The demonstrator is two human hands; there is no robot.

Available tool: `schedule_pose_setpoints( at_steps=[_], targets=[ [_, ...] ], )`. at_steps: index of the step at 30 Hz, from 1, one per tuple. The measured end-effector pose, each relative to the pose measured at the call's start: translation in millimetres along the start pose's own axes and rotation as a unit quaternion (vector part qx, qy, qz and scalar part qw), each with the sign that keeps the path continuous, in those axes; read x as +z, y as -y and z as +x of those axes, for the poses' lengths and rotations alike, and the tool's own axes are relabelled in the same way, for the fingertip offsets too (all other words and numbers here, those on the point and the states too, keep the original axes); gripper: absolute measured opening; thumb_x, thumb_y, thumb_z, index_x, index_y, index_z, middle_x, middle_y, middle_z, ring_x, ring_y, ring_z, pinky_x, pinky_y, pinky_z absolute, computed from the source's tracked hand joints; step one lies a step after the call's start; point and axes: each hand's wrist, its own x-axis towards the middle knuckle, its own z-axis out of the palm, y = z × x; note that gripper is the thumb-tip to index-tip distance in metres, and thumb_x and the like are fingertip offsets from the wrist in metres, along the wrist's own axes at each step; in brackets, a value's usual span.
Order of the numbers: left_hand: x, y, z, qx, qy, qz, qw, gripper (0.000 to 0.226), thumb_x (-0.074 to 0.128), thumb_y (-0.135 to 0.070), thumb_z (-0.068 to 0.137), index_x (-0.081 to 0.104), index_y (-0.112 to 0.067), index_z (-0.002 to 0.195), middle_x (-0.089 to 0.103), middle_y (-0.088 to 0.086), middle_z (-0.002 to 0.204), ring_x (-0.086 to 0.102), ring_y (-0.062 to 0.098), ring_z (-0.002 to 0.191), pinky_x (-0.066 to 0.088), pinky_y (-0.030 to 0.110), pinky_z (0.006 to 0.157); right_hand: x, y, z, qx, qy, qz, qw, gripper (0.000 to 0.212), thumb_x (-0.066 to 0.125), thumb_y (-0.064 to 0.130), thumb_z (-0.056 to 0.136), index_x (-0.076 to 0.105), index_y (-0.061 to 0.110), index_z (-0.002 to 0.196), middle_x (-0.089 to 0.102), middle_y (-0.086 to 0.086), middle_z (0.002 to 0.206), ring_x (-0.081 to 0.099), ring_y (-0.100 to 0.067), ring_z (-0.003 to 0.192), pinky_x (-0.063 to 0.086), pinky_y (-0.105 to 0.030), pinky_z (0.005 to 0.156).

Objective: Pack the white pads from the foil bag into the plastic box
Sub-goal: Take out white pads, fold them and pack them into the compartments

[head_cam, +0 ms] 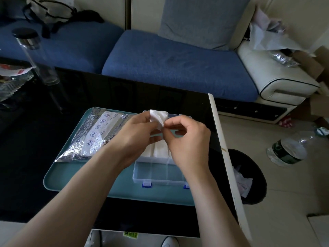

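Above the plastic box (156, 173), the left hand (137, 132) and right hand (187, 139) each pinched one white pad (159, 116) with curled fingertips. More stacked pads (160, 148) filled the box's twelve o'clock end. The foil bag (96, 136) lay on the teal tray (74, 175), at ten o'clock from the box.

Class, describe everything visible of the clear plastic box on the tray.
The clear rectangular plastic box lies open on the teal tray. Its near half, bearing two blue latches, is flat and empty; stacked white pads sit in the far half's compartments. The left hand and right hand, pinching a single white pad, hide part of it.
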Motion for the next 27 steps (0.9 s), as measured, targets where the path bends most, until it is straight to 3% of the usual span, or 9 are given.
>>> schedule_pose_setpoints(
  at_steps=[9, 14, 18, 22, 27],
  targets=[
    [1, -3, -4, 0.039, 0.000, 0.025, 0.999, 0.030, 0.047, 0.000, 0.107, 0.070, -0.011, 0.123, 0.078, 0.005, 0.117, 0.073, 0.018, 0.113, 0.053, 0.049, 0.109, 1, 6, 0, -0.049, -0.045, -0.004, 0.998, 0.019, 0.089, 0.014, 0.084, 0.080, 0.017, 0.100, 0.072, 0.009, 0.097, 0.069, -0.006, 0.092, 0.054, -0.019, 0.080],
    [3, -1, -3, 0.059, -0.011, 0.076, 0.995, 0.031, 0.046, -0.012, 0.112, 0.069, -0.025, 0.127, 0.075, -0.002, 0.122, 0.071, 0.014, 0.116, 0.052, 0.052, 0.109, 3, 1, 2, -0.040, -0.048, -0.014, 0.998, 0.018, 0.082, 0.014, 0.091, 0.080, 0.018, 0.109, 0.072, 0.007, 0.106, 0.068, -0.009, 0.100, 0.057, -0.027, 0.085],
    [4, 1, -3, 0.073, 0.005, 0.108, 0.991, 0.040, 0.037, -0.007, 0.111, 0.063, -0.026, 0.136, 0.074, -0.001, 0.126, 0.069, 0.016, 0.120, 0.054, 0.050, 0.107, 4, 1, 3, -0.017, -0.044, -0.019, 0.999, 0.022, 0.078, 0.012, 0.094, 0.079, 0.017, 0.115, 0.073, 0.007, 0.106, 0.069, -0.006, 0.098, 0.058, -0.024, 0.084],
    [6, 2, -3, 0.086, 0.006, 0.126, 0.988, 0.037, 0.037, -0.006, 0.111, 0.066, -0.019, 0.130, 0.076, 0.001, 0.121, 0.072, 0.019, 0.115, 0.057, 0.051, 0.102, 5, 1, 3, 0.062, -0.023, 0.038, 0.997, 0.031, 0.077, 0.014, 0.095, 0.072, 0.018, 0.126, 0.072, 0.008, 0.104, 0.070, -0.004, 0.092, 0.058, -0.018, 0.075],
    [6, 8, 0, 0.102, -0.045, 0.193, 0.975, 0.021, 0.051, -0.015, 0.108, 0.066, -0.019, 0.122, 0.076, 0.001, 0.108, 0.077, 0.017, 0.093, 0.064, 0.047, 0.087, 0, -1, 4, 0.105, 0.028, 0.083, 0.991, 0.015, 0.075, 0.014, 0.097, 0.079, 0.017, 0.111, 0.077, 0.011, 0.097, 0.073, -0.002, 0.090, 0.056, -0.015, 0.076]
  ],
)
